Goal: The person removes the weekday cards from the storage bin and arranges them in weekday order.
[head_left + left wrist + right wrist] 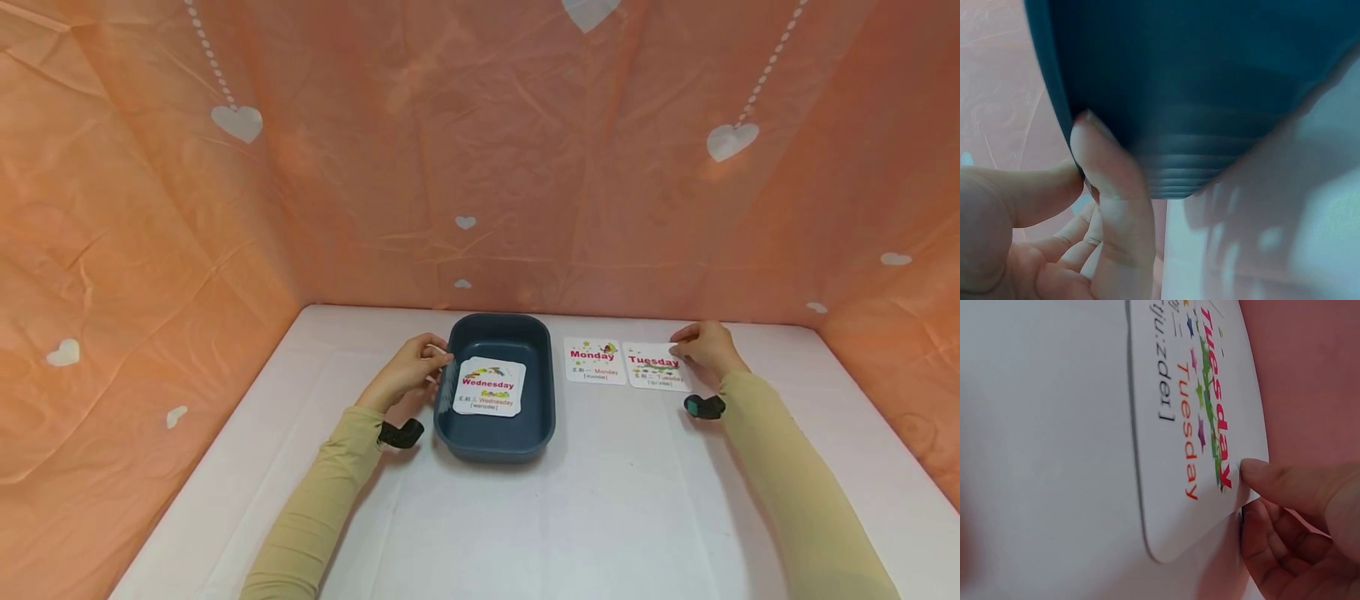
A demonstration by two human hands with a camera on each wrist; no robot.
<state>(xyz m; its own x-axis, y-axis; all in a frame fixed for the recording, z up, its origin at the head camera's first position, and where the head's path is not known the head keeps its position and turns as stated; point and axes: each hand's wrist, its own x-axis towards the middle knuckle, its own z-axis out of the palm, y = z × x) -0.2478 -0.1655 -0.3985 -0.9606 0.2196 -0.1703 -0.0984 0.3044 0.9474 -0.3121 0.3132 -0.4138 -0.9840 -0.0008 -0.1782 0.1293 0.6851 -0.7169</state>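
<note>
My left hand (412,367) pinches the left rim of a dark blue plastic bin (525,429) between thumb and finger, as the left wrist view also shows. Inside the bin lies a small stack of cards with the Wednesday card (489,388) on top, face up. To the right of the bin, the Monday card (594,362) lies flat on the table. Beside it is the Tuesday card (654,367), whose right edge my right hand (712,348) pinches. Up close in the right wrist view, the thumb is on the printed face of that card and the fingers curl at its edge.
A white cloth covers the table (600,517). Behind it and at both sides hang orange-pink curtains (525,167) printed with white hearts. Each wrist carries a small black camera (401,433).
</note>
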